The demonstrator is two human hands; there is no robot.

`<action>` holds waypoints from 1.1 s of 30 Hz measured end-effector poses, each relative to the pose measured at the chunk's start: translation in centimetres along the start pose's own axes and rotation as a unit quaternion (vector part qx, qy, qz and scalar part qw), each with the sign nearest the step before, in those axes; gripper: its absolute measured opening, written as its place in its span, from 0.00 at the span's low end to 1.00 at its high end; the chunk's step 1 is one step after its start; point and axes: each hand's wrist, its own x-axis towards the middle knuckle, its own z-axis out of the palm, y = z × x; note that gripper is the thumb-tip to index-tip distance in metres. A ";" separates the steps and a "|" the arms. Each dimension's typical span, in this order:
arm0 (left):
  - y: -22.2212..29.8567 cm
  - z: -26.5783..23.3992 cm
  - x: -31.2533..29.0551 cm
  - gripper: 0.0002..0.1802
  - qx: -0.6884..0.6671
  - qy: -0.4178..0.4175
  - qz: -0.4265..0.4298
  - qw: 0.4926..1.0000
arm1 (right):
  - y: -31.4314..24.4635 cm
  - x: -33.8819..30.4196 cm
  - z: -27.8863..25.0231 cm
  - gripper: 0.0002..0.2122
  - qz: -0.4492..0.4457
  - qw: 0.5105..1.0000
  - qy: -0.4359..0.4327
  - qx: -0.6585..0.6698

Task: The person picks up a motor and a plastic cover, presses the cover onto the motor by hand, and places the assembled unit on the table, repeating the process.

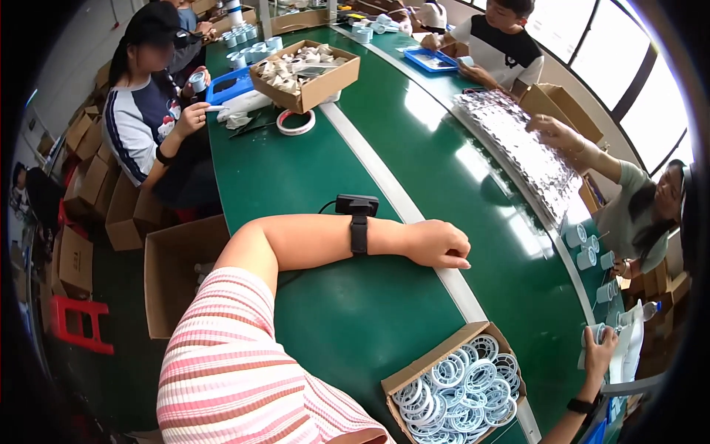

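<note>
The right hand (pixel 603 346) is closed round 1 pale-blue spool (pixel 594 333) at the far right, beyond the metal rail (pixel 570 268), its fingers wrapped on the side; the left hand (pixel 438 244) is loosely curled above the white strip (pixel 454 287), with no object showing in it, though I cannot tell what the palm hides; the 2 hands are well apart, so a slip at the spool would find the left hand too far off to catch it; the likeliest cause would be a weak grip at the end of a long reach. Just past the right hand lie a white bag (pixel 631 339) and a clear bottle (pixel 651 310), and a wide swing of the knuckles could tip the bottle or drag the bag; farther up the same side stand more spools (pixel 586 257), close together, where 1 nudge might topple a neighbour; a co-worker's hand (pixel 626 268) is near them, so 2 people reaching at once could bump. Nearer the body, a box (pixel 436 357) heaped with rings (pixel 473 385) sits between the arms; a forearm drawn back low could catch its rim and spill some; the dark cord (pixel 294 279) by the left forearm could snag if that arm pulled away sharply.
</note>
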 end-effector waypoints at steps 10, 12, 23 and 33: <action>-3.0 -3.2 0.6 0.17 0.005 0.077 -0.049 0.996 | -31.3 -10.0 -8.1 0.29 -0.403 0.890 -0.080 0.197; -3.4 -3.0 0.6 0.18 -0.015 0.109 -0.065 0.992 | -35.7 -10.3 -6.2 0.29 -0.480 0.848 -0.150 0.168; -3.1 -2.7 0.6 0.20 -0.076 0.101 -0.128 0.984 | -41.9 -12.5 2.3 0.33 -0.651 0.713 -0.227 0.132; -3.5 -2.6 0.8 0.19 -0.082 0.127 -0.121 0.981 | -38.3 -10.6 -2.5 0.33 -0.600 0.769 -0.179 0.131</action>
